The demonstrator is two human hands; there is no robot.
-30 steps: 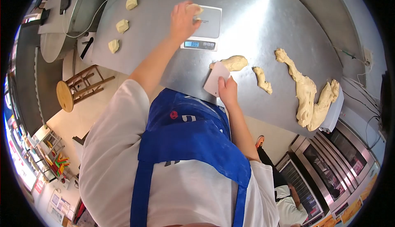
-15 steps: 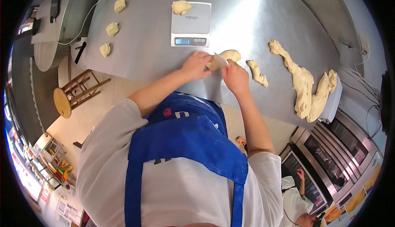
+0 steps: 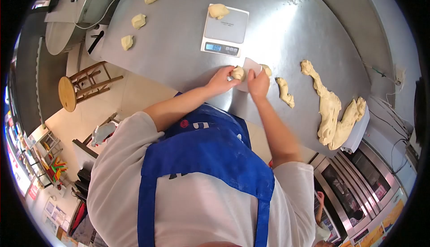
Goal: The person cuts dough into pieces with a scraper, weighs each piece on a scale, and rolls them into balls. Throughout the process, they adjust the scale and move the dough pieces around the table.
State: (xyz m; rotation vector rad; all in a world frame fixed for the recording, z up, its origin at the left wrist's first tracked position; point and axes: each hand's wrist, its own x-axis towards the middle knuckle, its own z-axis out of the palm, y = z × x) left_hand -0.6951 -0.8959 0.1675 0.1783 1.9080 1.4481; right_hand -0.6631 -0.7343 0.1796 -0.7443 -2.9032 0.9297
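Left hand [image 3: 222, 80] — at the scale a second ago, now down at the table's near side, fingers curled round a dough piece [image 3: 238, 73]. Grip: partly closed, thumb below, fingertips above, the piece pinched at its left side.

Right hand [image 3: 259, 83]: closed, thumb and fingers pressed together on a pale scraper [image 3: 251, 65], which is held upright to tilted, just right of the piece.

Dough piece: small, rounded, pale yellow, with a creased surface; located on the steel table [image 3: 179, 45], below the scale. Whether it is fully severed cannot be told. Dough remainder [image 3: 266, 70]: smooth, lying beyond the scraper, partly hidden by the right hand.

Scale [image 3: 235, 34]: white, flat plate, lit blue display; one weighed lump [image 3: 218, 10] at its upper left corner, overlapping the edge.

Short strip [image 3: 284, 92]: one, bent, right of the right hand. Large dough mass [image 3: 329, 108]: long, lumpy, folded in two lengths near the table's right edge.

Cut lumps [image 3: 139, 21]: a spaced line, left of the scale — the topmost cropped by the view.
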